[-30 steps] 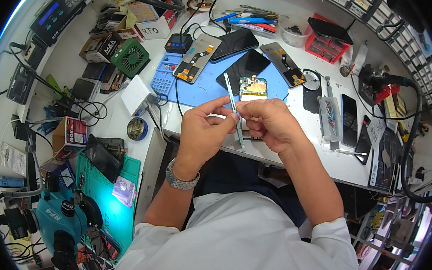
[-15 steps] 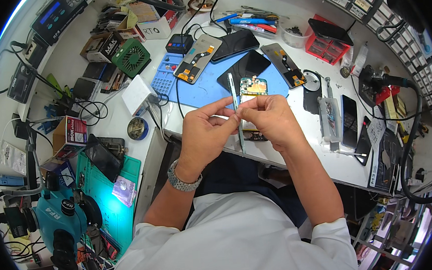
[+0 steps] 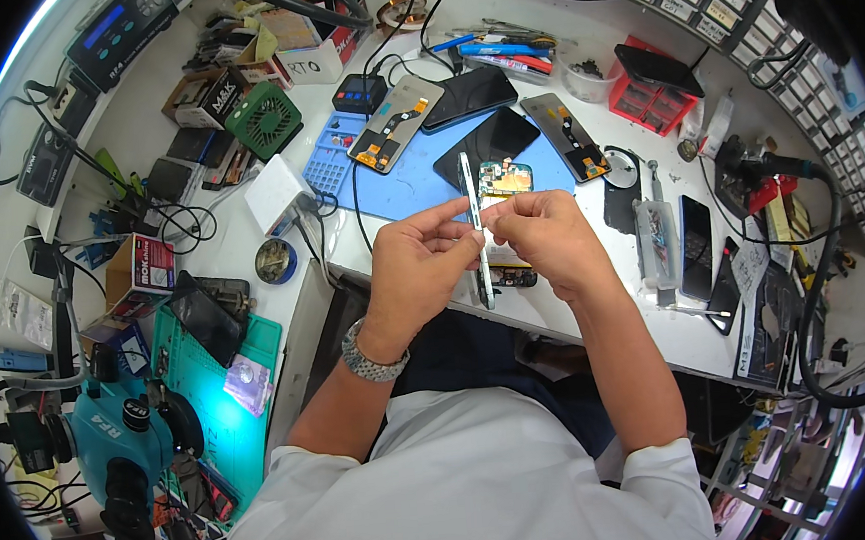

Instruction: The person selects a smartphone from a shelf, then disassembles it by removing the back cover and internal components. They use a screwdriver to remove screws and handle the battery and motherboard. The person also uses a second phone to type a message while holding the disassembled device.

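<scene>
My left hand (image 3: 420,261) grips a thin pale phone frame (image 3: 483,278), held upright and seen edge-on, between thumb and fingers. At its right side my right hand (image 3: 543,237) is closed in a pinch, fingertips against or very near the frame's edge. What those fingertips hold, if anything, is too small to make out. Just behind and below lies an opened phone (image 3: 506,179) with its circuit board bare, partly covered by my right hand. A dark phone screen (image 3: 496,137) rests beyond it on the blue mat (image 3: 402,194).
Two detached display panels (image 3: 397,122) (image 3: 566,138) and a black phone (image 3: 470,95) lie at the back. On the right are a clear tool box (image 3: 657,244) and a phone (image 3: 695,242). A microscope (image 3: 128,427) stands at the left, near a white adapter block (image 3: 279,192).
The frame has turned slightly, so more of its edge shows. My right fingertips have shifted a little to the right along it. My left hand keeps its hold.
</scene>
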Action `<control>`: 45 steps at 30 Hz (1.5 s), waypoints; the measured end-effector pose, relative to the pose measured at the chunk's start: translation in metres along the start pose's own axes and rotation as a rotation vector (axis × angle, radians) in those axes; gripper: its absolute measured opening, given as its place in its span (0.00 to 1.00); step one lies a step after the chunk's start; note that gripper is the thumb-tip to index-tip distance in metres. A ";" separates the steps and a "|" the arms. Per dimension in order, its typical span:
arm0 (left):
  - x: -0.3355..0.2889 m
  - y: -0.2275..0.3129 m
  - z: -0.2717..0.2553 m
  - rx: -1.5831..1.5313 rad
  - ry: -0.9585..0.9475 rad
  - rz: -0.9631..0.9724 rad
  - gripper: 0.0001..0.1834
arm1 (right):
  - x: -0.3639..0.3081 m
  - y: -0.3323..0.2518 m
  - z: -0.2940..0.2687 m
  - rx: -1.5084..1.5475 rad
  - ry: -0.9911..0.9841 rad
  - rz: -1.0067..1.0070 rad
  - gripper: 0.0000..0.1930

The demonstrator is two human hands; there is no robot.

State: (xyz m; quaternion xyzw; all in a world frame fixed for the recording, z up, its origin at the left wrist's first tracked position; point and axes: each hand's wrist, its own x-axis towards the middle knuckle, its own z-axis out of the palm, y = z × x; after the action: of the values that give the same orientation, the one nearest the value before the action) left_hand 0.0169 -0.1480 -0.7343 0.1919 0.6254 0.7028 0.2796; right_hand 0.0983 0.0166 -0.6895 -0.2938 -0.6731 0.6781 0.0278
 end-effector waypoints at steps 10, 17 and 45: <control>0.006 0.000 0.012 0.020 0.005 -0.018 0.25 | 0.006 0.009 -0.017 0.054 -0.006 0.001 0.12; 0.007 0.001 0.019 0.013 -0.014 -0.003 0.25 | 0.011 0.023 -0.026 0.087 -0.077 -0.030 0.10; 0.009 -0.008 0.014 -0.021 0.092 0.031 0.25 | 0.015 0.033 -0.023 0.166 -0.101 -0.051 0.10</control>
State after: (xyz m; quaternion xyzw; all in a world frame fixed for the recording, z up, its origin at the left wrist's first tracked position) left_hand 0.0201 -0.1309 -0.7409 0.1661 0.6270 0.7218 0.2414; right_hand 0.1080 0.0410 -0.7236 -0.2386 -0.6224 0.7446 0.0354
